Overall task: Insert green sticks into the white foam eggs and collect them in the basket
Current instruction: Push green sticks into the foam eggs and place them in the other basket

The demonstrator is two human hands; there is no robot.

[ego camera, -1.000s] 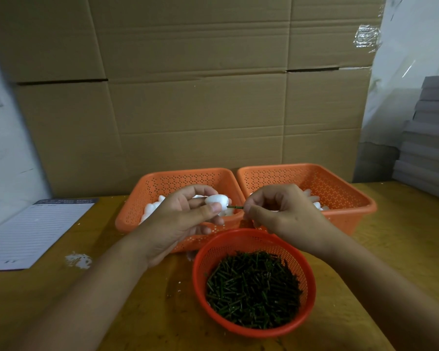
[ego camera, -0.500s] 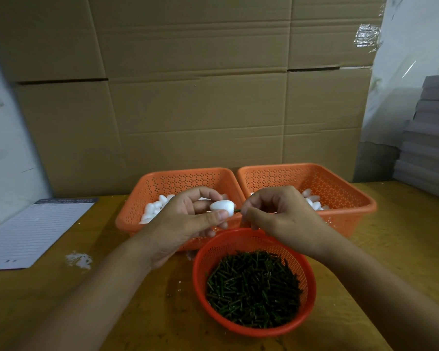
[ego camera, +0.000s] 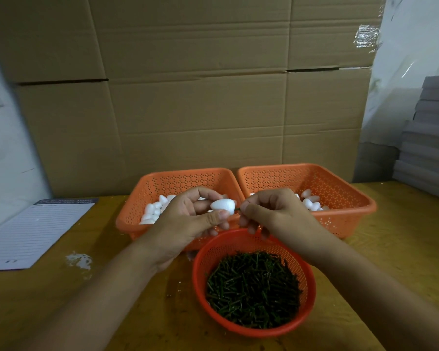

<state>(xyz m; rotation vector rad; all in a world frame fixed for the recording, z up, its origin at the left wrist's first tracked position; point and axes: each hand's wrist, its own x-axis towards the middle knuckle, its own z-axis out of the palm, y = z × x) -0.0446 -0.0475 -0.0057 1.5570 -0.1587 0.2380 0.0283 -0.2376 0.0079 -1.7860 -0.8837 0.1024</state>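
At the centre of the frame the left hand grips a white foam egg between thumb and fingers, its narrow end pointing right. The right hand pinches a green stick whose short visible piece meets the egg's tip; the rest of the stick is hidden by the fingertips. Both hands hover above the near rims of the baskets and block part of what lies in them.

Behind the left hand, the left orange basket holds a heap of plain foam eggs, partly covered by the hand. Just beside it, touching or nearly so, the right orange basket holds more white eggs in its near left part; whether they carry sticks cannot be told. In the lower centre a round red basket is filled with loose green sticks, its far rim under the right hand's curled fingers.

All stand on a yellowish wooden desk. At the left edge lies a lined paper pad, and near it a patch of white crumbs. A wall of cardboard boxes fills the upper frame, and a stack of grey boards sits at the right edge.
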